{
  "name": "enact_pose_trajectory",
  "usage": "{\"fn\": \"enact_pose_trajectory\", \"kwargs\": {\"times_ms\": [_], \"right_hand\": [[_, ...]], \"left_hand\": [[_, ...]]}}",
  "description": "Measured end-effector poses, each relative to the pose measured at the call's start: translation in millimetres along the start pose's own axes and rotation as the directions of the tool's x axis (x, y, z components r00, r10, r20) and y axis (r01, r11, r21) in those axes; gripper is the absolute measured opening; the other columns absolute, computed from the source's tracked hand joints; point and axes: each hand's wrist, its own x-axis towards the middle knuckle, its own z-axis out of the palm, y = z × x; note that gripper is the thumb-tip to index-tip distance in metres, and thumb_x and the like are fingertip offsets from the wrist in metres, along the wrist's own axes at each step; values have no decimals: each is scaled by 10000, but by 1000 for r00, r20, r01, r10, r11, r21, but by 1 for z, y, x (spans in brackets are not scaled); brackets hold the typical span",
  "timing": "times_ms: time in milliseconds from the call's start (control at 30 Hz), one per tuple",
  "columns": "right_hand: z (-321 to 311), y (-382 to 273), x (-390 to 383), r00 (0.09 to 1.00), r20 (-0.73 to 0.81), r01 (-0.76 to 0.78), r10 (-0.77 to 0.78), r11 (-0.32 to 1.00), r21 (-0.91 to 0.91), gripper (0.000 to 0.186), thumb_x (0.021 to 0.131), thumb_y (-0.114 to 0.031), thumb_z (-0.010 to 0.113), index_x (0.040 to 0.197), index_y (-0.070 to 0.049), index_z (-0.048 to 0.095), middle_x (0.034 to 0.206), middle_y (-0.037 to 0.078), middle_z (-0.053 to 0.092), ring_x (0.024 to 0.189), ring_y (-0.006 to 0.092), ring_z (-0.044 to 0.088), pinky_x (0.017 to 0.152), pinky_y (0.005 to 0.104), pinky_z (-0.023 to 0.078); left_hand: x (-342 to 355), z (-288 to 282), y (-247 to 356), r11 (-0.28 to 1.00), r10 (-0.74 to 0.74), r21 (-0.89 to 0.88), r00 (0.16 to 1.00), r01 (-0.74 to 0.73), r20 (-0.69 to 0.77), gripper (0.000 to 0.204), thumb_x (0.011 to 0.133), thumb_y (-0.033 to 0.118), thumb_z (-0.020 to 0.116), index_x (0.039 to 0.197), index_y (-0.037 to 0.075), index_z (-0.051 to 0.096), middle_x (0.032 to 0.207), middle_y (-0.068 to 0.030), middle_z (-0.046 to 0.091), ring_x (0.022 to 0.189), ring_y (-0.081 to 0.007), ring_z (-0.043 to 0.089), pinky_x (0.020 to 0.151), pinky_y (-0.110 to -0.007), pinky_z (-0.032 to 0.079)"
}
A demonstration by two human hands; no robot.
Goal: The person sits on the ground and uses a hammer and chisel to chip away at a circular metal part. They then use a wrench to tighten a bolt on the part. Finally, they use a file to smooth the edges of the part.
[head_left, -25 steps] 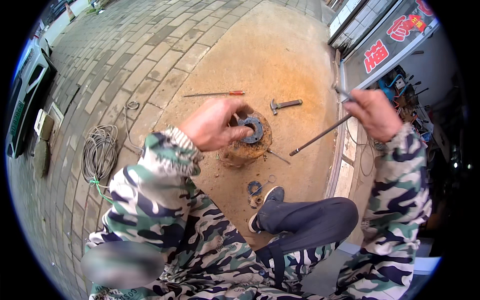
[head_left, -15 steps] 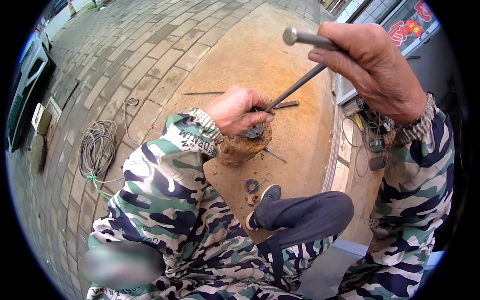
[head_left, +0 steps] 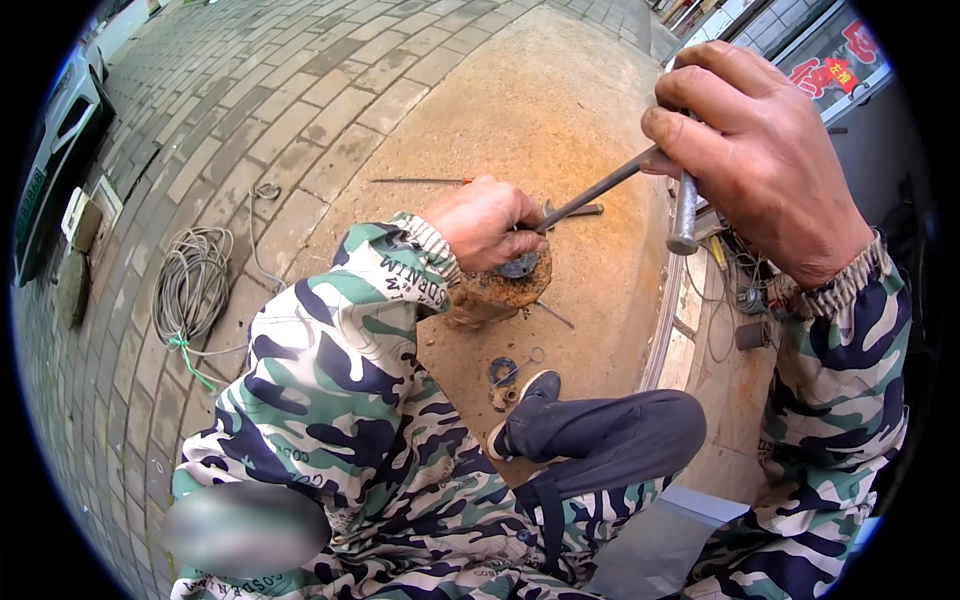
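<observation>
Raised, the right hand (head_left: 750, 150) curls around the top of a T-handled bar (head_left: 600, 188); the lower left hand (head_left: 485, 225) pinches its far end, a rusty block (head_left: 492, 298) just beneath.

L hand (head_left: 487, 222) is out in front, near the mid., thumb & fingers pinched, knuckles up. R hand (head_left: 755, 150) is up high (it looks v. big, so it's near the cam), fingers curled tight. L arm (head_left: 330, 345) reaches fwd; R arm (head_left: 840, 370) goes up.
</observation>
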Motion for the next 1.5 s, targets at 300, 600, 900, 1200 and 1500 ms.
{"fn": "enact_pose_trajectory", "kwargs": {"times_ms": [300,600,900,1200,1500], "right_hand": [[0,-13,-2,988,-138,76,-74,997,9,355,745,-125,759,1052,37,687,1168,191,645,1108,354,645,929,430,583],[2,-17,23,767,376,-628,519,490,605,259,1004,-251,628,1043,2,670,685,57,599,546,176,569,530,286,453],[-13,-12,30,994,26,-105,102,980,172,200,882,-117,689,1004,41,684,881,197,642,780,303,673,701,404,543],[8,-7,47,948,49,-304,313,855,420,211,983,-146,579,946,41,669,801,189,627,723,304,663,668,398,519],[-24,0,32,961,272,-66,52,997,45,173,922,-131,626,988,23,669,1077,146,676,1039,276,628,814,337,536]], "left_hand": [[-2,-6,10,996,-68,66,994,63,80,159,868,171,721,940,29,721,813,-194,698,790,-363,692,795,-425,548],[-2,-7,8,994,-75,92,992,66,98,151,871,142,703,974,31,706,831,-190,701,794,-370,685,700,-434,541],[-7,-13,2,997,-72,28,994,70,87,153,876,135,678,976,24,710,845,-225,691,851,-403,679,749,-459,537],[-11,-12,-3,997,-45,68,994,38,102,111,893,114,664,975,39,673,818,-178,679,802,-370,663,712,-423,527],[5,-2,3,1000,21,6,994,-22,106,120,908,132,661,981,39,678,824,-162,691,807,-352,674,711,-427,526]]}}
